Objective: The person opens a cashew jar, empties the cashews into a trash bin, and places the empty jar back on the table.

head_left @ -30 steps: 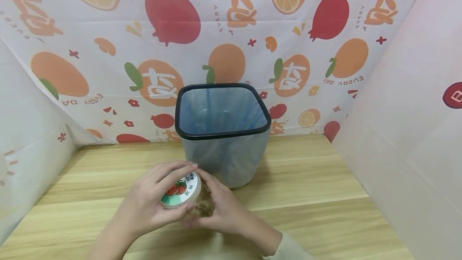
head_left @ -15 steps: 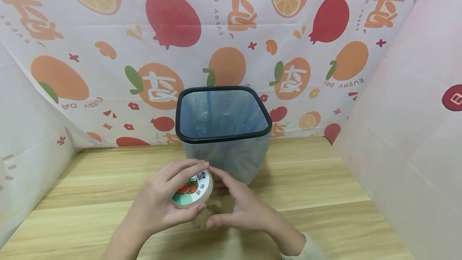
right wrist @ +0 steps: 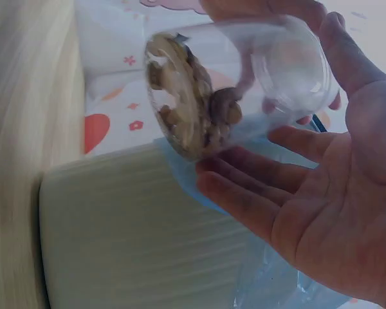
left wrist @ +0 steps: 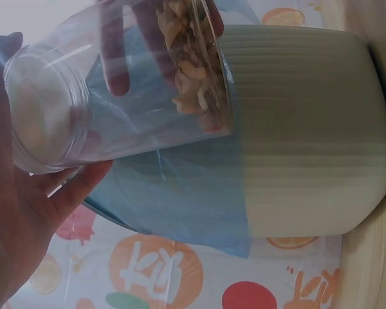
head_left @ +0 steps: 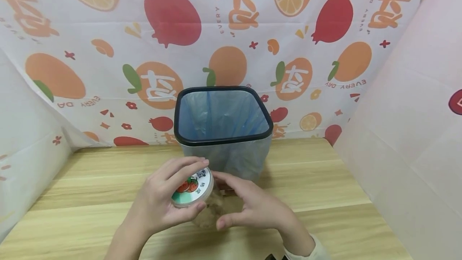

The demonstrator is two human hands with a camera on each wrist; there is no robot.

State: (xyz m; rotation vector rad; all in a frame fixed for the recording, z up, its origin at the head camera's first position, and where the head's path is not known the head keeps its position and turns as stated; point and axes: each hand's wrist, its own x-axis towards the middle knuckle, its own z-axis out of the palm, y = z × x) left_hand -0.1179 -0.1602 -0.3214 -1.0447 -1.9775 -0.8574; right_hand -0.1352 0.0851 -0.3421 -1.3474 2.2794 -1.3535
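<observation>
A clear plastic jar has small light-brown pieces gathered at its bottom. Its round lid carries a white and green label with red fruit drawn on it. My left hand grips this lid from the left, fingers on the far side and thumb on the near side. To the right of the jar is my right hand, its fingers extended and thumb spread from them. In the right wrist view, those fingers lie close beside the jar wall; whether they touch it I cannot tell.
Just behind the jar stands a pale ribbed trash bin with a black rim and a blue bag lining it. It stands on a wood-grain tabletop. Fruit-printed cloth hangs at the back, with pale cloth at both sides.
My right hand has loosened from the jar body and moved to the right, thumb and fingers spreading. The jar and left hand have shifted slightly right.
</observation>
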